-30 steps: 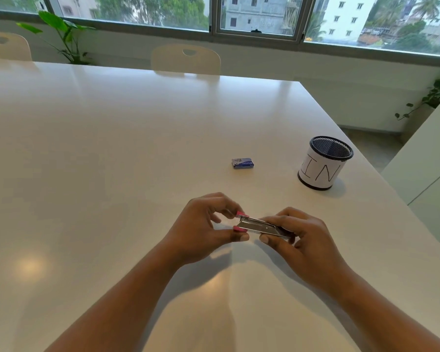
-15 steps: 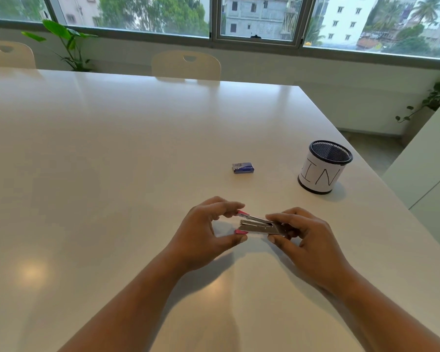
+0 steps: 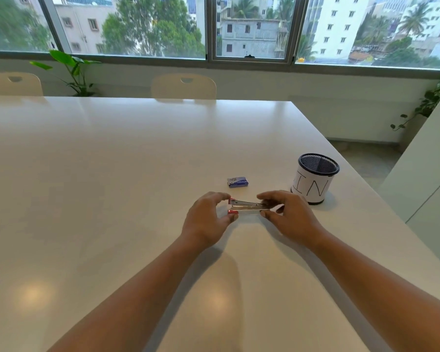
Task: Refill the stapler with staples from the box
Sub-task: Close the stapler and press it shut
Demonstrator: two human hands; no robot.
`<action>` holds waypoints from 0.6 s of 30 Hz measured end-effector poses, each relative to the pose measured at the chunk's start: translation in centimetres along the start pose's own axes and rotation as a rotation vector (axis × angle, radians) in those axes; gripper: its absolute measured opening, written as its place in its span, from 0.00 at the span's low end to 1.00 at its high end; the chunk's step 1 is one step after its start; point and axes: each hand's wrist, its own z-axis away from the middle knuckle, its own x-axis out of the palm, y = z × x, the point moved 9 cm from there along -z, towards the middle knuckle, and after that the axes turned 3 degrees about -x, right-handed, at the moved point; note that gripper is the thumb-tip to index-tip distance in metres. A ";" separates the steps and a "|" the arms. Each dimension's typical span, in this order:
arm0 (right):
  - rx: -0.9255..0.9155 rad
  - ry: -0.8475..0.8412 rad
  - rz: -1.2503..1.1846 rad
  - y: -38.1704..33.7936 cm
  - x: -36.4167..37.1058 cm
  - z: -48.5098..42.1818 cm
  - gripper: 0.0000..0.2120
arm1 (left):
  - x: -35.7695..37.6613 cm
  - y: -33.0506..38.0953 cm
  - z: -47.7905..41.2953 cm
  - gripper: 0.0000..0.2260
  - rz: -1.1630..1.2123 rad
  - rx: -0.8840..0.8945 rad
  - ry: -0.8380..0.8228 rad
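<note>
A small metal stapler [image 3: 247, 207] with red ends is held just above the white table [image 3: 112, 174], between both hands. My left hand [image 3: 207, 219] pinches its red left end between thumb and fingers. My right hand [image 3: 287, 214] grips its right end, which the fingers hide. The stapler's two arms are spread slightly apart at the left end. A small blue staple box [image 3: 237, 182] lies shut on the table just beyond the hands, touched by neither.
A black mesh pen cup [image 3: 315, 178] wrapped in white paper marked "IN" stands to the right of my right hand, near the table's right edge. Two pale chairs [image 3: 183, 86] sit at the far side, with a plant [image 3: 71, 69] by the window.
Both hands and the stapler have shifted a little away from me towards the staple box. The stapler's arms have spread slightly at the red end. The box and cup have not moved.
</note>
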 end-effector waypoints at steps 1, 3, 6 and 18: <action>0.020 0.003 -0.003 0.4 0.2 -0.3 0.18 | 0.3 -0.3 -0.3 0.19 -0.013 -0.013 -0.003; 0.050 0.013 -0.011 1.1 0.7 -0.8 0.16 | 0.8 -0.8 -0.8 0.19 -0.047 -0.035 -0.008; 0.082 0.024 -0.021 1.8 1.2 -1.3 0.15 | 1.3 -1.4 -1.1 0.19 -0.084 -0.057 -0.017; 0.111 0.044 -0.019 2.8 1.7 -1.5 0.14 | 1.5 -0.9 -1.0 0.20 -0.185 -0.001 0.020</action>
